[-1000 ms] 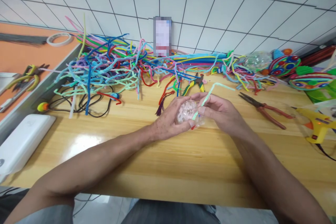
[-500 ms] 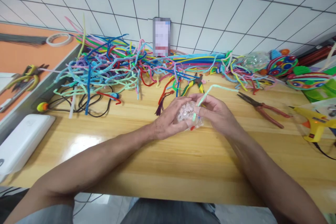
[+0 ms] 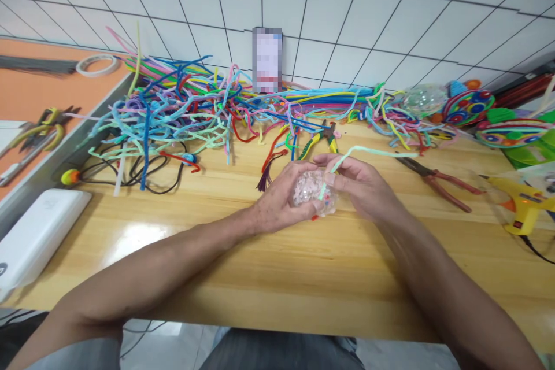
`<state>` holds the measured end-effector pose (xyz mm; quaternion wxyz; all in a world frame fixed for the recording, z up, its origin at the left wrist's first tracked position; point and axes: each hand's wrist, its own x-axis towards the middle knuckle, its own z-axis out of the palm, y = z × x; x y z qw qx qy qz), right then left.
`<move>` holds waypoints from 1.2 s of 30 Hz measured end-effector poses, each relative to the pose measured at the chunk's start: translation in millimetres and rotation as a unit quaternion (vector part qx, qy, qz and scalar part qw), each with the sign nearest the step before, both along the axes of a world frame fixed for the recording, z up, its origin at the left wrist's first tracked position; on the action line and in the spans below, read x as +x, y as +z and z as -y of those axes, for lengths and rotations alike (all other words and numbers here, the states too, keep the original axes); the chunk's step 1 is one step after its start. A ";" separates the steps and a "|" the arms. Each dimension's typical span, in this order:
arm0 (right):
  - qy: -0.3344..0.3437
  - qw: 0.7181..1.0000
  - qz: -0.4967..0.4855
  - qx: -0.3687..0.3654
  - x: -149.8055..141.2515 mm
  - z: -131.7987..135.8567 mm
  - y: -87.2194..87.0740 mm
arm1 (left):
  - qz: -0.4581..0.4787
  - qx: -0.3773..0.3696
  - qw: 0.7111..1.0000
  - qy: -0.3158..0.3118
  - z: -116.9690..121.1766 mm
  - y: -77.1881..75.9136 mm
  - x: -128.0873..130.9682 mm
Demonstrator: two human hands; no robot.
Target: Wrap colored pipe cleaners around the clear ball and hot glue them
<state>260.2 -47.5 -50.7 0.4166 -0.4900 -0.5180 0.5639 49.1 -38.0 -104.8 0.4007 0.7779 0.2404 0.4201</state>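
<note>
My left hand (image 3: pixel 277 199) cups a small clear ball (image 3: pixel 309 188) filled with pinkish bits, fingers curled round it. My right hand (image 3: pixel 362 185) meets it from the right and pinches a pale green pipe cleaner (image 3: pixel 373 152) against the ball. The free end of that pipe cleaner sticks out to the right over the wooden table (image 3: pixel 277 266). Both hands hover just above the table's middle.
A big tangle of coloured pipe cleaners (image 3: pixel 182 107) fills the back of the table. Green-handled pliers (image 3: pixel 321 137) lie behind my hands, red-handled pliers (image 3: pixel 437 179) to the right, a yellow glue gun (image 3: pixel 520 205) far right. A white box (image 3: pixel 34 237) and black cables (image 3: pixel 139 173) sit left.
The pipe cleaner's free end has swung lower and further right, now lying nearly level. My right hand's fingers have shifted slightly on the ball; my left hand holds still.
</note>
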 end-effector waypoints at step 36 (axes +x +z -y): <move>0.013 1.000 0.003 0.007 -3.8 1.4 -6.7 | 0.015 0.025 0.999 -0.025 -2.1 -3.6 1.5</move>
